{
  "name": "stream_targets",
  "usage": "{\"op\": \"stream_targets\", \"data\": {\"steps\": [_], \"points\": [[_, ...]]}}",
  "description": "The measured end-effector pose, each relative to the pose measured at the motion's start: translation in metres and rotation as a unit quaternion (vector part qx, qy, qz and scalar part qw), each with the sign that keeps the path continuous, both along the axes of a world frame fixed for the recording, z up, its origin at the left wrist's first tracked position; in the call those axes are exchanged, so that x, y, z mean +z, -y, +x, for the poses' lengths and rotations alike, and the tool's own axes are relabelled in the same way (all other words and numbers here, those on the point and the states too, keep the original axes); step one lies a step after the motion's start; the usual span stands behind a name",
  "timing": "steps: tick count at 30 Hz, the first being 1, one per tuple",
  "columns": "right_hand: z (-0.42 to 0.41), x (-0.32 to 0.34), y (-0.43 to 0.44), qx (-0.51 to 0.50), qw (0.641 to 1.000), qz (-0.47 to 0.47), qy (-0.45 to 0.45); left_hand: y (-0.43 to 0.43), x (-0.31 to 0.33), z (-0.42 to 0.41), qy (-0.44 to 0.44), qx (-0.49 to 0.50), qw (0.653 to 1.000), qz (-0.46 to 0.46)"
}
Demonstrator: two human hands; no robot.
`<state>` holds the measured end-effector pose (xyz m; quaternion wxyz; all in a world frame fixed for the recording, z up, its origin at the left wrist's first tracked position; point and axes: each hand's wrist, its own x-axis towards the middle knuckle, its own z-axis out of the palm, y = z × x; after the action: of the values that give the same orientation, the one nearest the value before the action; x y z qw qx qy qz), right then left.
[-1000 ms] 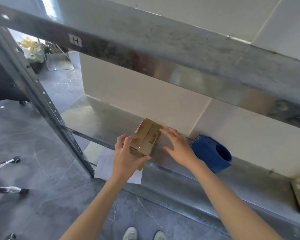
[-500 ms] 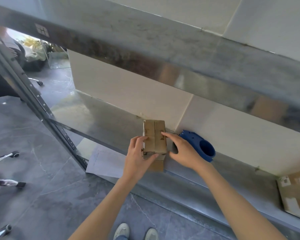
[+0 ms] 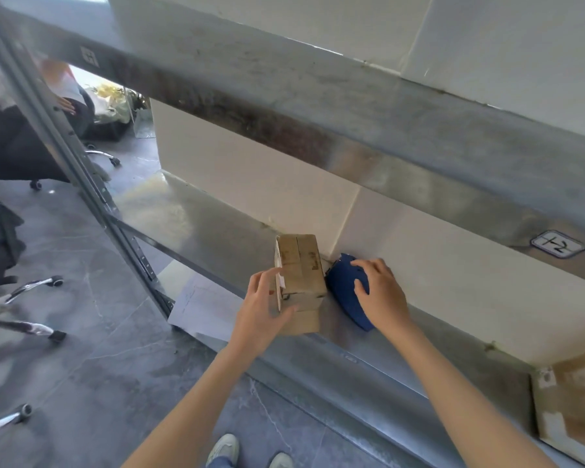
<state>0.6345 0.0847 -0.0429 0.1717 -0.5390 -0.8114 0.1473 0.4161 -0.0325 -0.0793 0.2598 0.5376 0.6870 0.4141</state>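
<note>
Right hand (image 3: 380, 293) shifted onto one blue part (image 3: 341, 290) — cupping it; left hand (image 3: 260, 312) grips one box (image 3: 301, 265) of two.

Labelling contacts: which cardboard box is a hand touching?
The small box beside the blue part, held by the left hand; the larger box far right lies untouched.

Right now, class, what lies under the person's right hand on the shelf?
A blue plastic part, beside the cardboard box that the left hand holds. The right hand grips its top, so its middle is covered; only its left and lower edges show.
</note>
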Motion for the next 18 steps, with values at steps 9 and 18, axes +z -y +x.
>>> {"op": "stream_targets", "data": {"steps": [9,18], "points": [[0.017,-0.018,0.002,0.001,0.999,-0.029,0.013,0.016,0.009,-0.015,-0.167,0.022,0.985,-0.032],[0.013,-0.029,-0.007,0.013,0.985,-0.164,0.057,0.018,0.016,-0.030,-0.261,0.022,0.963,-0.064]]}}
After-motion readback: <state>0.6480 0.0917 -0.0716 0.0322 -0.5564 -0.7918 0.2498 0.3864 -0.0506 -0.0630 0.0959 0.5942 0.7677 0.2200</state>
